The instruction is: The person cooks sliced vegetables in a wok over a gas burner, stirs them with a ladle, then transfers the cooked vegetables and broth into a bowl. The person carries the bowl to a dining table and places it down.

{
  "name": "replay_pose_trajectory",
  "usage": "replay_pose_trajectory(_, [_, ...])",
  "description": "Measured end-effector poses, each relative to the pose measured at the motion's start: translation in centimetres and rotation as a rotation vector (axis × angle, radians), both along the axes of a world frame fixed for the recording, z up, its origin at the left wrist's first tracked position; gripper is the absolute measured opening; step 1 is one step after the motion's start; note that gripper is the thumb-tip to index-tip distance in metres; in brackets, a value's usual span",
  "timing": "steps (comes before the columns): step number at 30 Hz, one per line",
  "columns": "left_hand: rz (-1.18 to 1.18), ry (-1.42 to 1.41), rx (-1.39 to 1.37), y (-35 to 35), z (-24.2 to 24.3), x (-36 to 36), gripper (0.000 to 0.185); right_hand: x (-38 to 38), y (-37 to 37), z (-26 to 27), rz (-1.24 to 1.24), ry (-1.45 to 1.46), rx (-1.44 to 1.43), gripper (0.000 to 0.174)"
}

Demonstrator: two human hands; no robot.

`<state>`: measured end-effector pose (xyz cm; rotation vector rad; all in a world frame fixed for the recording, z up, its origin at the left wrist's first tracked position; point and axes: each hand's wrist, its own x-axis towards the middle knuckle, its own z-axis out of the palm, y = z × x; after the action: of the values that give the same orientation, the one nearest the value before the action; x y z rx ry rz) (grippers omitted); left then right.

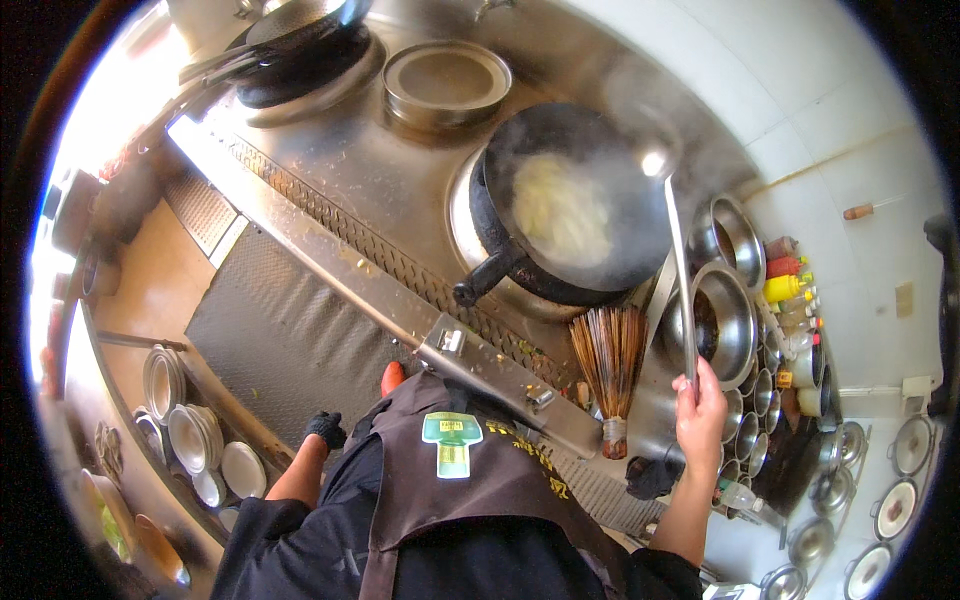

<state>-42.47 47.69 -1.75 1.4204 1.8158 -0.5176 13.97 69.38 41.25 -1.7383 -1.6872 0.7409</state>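
Note:
My right hand grips the long handle of a metal ladle, whose bowl is raised over the right rim of a black wok. Pale, light-yellow food, blurred by steam, lies in the wok; I cannot tell what food it is. The wok's stubby black handle points down towards my apron. Away from the stove, my left hand hangs at my side in a dark glove, fingers curled; whether it holds anything cannot be made out. A bamboo wok brush lies between the wok and my right hand.
Metal bowls with dark contents, squeeze bottles and several seasoning pots stand on the right. Behind are a round metal lid and another wok. A steel ledge edges the stove. Stacked bowls are at lower left.

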Motion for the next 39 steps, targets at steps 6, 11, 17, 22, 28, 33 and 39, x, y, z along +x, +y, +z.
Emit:
replay_pose_trajectory(6, [-0.041, -0.023, 0.078, 0.3, 0.2, 0.4, 0.049, -0.2, -1.7, 1.1, 0.073, -0.242, -0.152, 0.041])
replay_pose_trajectory(11, [0.167, -0.106, -0.020, 1.0, 0.5, 0.1, 0.034, -2.1, 1.8, -2.2, 0.110, -0.294, -0.134, 0.042])
replay_pose_trajectory(17, [0.507, -0.285, -0.075, 0.8, -2.7, -2.0, 0.029, -0.2, 4.0, -4.8, -0.005, -0.327, -0.037, 0.041])
replay_pose_trajectory(22, [0.035, -0.073, -0.017, -1.2, -3.5, -1.8, 0.031, 0.3, 2.0, -4.8, 0.062, -0.039, -0.183, 0.043])
replay_pose_trajectory(28, [0.353, -0.171, -0.117, -0.9, -2.8, -1.8, 0.044, -2.7, 5.4, -5.5, 0.019, -0.135, -0.158, 0.043])
replay_pose_trajectory(33, [-0.044, 0.044, 0.123, -0.5, -2.3, -1.2, 0.045, -2.2, 2.7, -4.0, 0.039, -0.191, -0.154, 0.043])
replay_pose_trajectory(39, [-0.042, 0.009, 0.001, 0.2, -2.1, -1.0, 0.051, -2.2, 4.4, -4.8, 0.002, -0.275, 0.093, 0.042])
